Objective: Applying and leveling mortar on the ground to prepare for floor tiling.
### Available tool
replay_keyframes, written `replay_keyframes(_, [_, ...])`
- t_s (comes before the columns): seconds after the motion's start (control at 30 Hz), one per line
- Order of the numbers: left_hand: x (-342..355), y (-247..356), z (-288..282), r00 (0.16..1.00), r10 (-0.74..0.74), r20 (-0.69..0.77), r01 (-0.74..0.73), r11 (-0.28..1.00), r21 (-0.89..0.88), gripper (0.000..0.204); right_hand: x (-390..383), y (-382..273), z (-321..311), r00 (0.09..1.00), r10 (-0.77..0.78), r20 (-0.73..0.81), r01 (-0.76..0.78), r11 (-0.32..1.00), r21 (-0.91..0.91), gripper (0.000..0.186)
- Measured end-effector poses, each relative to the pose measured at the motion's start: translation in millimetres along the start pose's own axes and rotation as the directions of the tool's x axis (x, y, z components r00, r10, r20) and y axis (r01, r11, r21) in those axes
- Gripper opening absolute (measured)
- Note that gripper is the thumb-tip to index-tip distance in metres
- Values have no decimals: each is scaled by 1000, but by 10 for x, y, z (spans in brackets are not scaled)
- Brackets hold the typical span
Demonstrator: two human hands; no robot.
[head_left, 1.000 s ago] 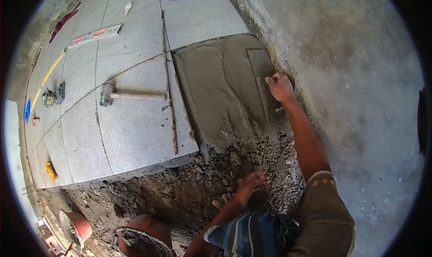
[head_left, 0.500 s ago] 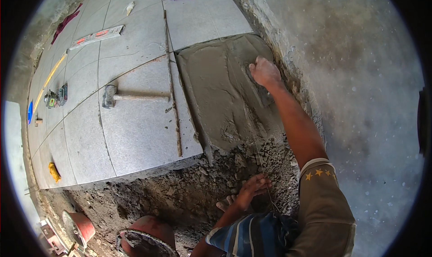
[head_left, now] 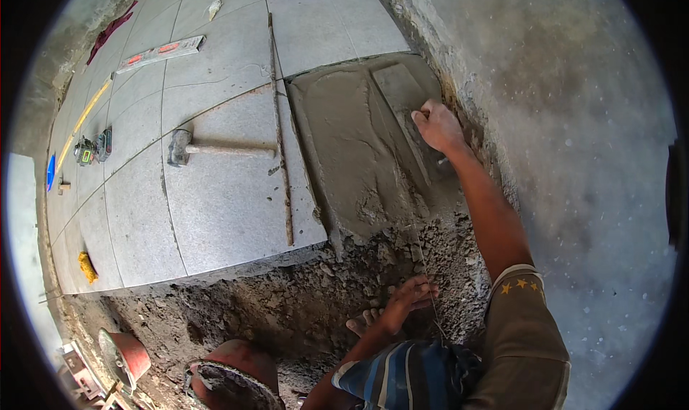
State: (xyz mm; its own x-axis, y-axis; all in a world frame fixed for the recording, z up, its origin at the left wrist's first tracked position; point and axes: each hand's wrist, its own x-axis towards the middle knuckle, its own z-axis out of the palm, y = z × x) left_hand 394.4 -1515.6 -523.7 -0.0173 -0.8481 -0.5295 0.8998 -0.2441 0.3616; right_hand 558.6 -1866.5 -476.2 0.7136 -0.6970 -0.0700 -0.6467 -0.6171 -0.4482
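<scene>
The work looks only part done. Big grey floor tiles [head_left: 230, 209] are laid across the left and top of the frame. Near the middle, to the right, there is a patch of wet mortar [head_left: 323, 133] with no tile on it. Much of it is flat, but ridges and rough bits show, mostly at its lower end, so smoothing seems unfinished. The right hand [head_left: 439, 128] has its fingers curled tight to hold a flat trowel [head_left: 397, 85], which lies on the upper right of the mortar. The left hand [head_left: 410, 297] is low in the middle, its fingers stretched out close together, with nothing seen in them. A thin string [head_left: 422, 255] runs by its fingertips; whether they touch is hard to tell. The lumpy rubble [head_left: 287, 284] below is bare of tiles too.
</scene>
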Motion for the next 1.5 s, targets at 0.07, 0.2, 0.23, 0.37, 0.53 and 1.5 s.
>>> replay_keyframes(0.07, [-13, 30, -1, 1000, 1, 6, -1, 1000, 12, 54, 10, -155, -7, 999, -11, -41, 10, 999, -32, 39])
replay_keyframes(0.2, [-13, 69, 33, 999, -32, -37, 34, 999, 37, 52, 125, -444, 82, 997, 10, 80, -4, 997, -80, 39])
replay_keyframes(0.23, [-9, 72, 44, 998, -32, -53, 34, 999, 36, 51, 163, -484, 107, 995, -36, 94, 44, 995, -86, 38])
replay_keyframes(0.37, [-11, 51, 55, 999, -4, -50, 6, 999, 38, 51, 273, -477, 145, 994, -6, 111, 24, 986, -163, 39])
replay_keyframes(0.53, [13, 34, 5, 1000, -1, -27, 2, 999, 45, 57, 252, -204, -44, 999, 23, -32, -26, 994, -110, 40])
replay_keyframes(1.5, [30, -813, -222, 935, -280, 216, 275, 960, 54, 68, -2166, -112, 42, 915, -186, 359, 235, 967, -99, 42])
